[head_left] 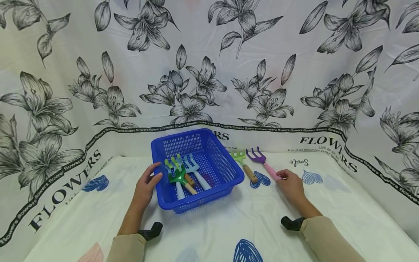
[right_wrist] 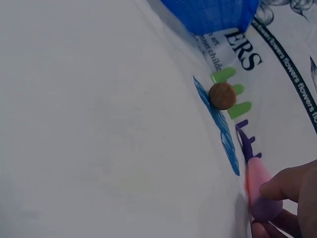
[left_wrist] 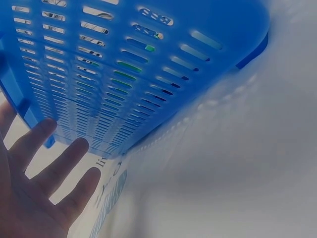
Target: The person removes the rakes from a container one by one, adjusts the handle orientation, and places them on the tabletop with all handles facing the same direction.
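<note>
My left hand (head_left: 146, 183) is at the left rim of a blue plastic basket (head_left: 199, 202). In the left wrist view its fingers (left_wrist: 64, 166) are spread and fairly straight beside the slotted wall; exact contact is unclear. To the right, my right hand (head_left: 290, 184) pinches the pink handle of a small garden fork (head_left: 270, 170) with purple tines, lying on the cloth; the handle's end (right_wrist: 266, 208) shows between thumb and fingers. Inside the basket lie several small hand forks, including a dark green one (head_left: 178, 176) and a light blue one (head_left: 193, 168).
A light green hand fork (head_left: 240, 157) with a wooden handle lies between the basket and the pink-handled fork. White cloth (head_left: 209, 233) with printed hearts covers the table. Behind it hangs a flower-patterned curtain (head_left: 229, 105).
</note>
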### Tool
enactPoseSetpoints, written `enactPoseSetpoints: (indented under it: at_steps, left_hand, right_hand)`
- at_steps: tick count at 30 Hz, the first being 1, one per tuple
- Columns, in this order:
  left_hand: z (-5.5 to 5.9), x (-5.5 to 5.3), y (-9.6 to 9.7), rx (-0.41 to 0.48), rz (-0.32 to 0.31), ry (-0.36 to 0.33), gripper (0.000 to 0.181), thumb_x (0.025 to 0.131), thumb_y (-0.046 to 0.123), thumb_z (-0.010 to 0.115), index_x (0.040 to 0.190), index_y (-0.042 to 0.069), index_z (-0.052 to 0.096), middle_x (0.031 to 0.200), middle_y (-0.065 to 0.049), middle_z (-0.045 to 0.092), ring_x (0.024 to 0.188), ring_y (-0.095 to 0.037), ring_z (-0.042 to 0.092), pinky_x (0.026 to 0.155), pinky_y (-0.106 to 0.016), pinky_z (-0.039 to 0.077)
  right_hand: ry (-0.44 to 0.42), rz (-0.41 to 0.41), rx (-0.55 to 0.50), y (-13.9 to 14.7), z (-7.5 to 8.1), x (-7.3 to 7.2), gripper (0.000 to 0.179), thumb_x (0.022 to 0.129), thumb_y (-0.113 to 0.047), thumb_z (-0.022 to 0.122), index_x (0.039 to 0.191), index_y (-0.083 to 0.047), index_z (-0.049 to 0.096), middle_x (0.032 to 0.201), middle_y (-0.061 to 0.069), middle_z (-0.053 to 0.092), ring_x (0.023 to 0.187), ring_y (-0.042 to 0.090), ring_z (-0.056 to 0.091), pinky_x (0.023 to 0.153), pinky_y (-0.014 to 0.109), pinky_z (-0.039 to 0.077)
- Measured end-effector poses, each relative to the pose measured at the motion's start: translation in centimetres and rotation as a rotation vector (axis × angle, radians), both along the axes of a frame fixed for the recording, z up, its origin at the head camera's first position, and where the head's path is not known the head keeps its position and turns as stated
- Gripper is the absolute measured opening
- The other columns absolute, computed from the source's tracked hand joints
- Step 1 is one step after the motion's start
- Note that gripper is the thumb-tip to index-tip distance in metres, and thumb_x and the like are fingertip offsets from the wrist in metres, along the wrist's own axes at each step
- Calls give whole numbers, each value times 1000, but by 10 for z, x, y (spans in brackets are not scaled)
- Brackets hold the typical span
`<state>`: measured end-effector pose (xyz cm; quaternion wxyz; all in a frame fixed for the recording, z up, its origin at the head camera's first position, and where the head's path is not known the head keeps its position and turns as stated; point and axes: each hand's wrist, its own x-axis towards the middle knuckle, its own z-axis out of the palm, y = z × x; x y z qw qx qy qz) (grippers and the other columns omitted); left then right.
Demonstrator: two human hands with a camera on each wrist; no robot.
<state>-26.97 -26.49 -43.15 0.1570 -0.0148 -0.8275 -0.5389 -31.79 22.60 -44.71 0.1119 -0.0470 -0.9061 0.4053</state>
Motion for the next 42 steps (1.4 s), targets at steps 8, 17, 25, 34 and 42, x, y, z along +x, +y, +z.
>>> enactPoseSetpoints:
  at_steps: [8,17,25,34,42]
  left_hand:
    - [-1,-1,0,-6,-4,1,57,98,47,50,148,24,39,158,-7,26,135,-42,38,101,-61,36]
    - [0,-1,-2,-13,-3,12,57,98,48,50,147,22,41,157,-10,29,133,-43,39,100,-63,36]
    - [-1,-2,-2,-15,-2,1,57,98,50,49,148,23,40,157,-9,28,134,-42,38,101,-63,35]
    - [-1,-2,-2,-13,-4,-4,58,98,50,49,148,23,39,157,-9,28,134,-42,38,101,-63,35]
    - [-2,-2,-2,-11,-4,-6,58,98,50,49,148,23,39,158,-9,27,134,-42,38,101,-62,35]
  right_hand:
    - [-7,-1,13,0,-5,0,23,90,-7,61,113,-1,63,107,18,63,90,30,56,79,41,45]
    - [-14,16,20,1,-3,0,24,90,-6,61,113,0,63,106,18,63,91,30,56,78,41,45]
    - [-52,16,11,0,0,2,25,91,-5,61,116,0,62,109,19,62,94,31,55,81,43,46]
    - [-10,-1,36,3,7,2,29,88,-6,65,117,1,63,115,22,56,96,34,54,78,43,46]
    - [33,-74,26,-2,17,-1,29,87,-6,68,115,0,64,114,21,53,96,34,52,75,41,47]
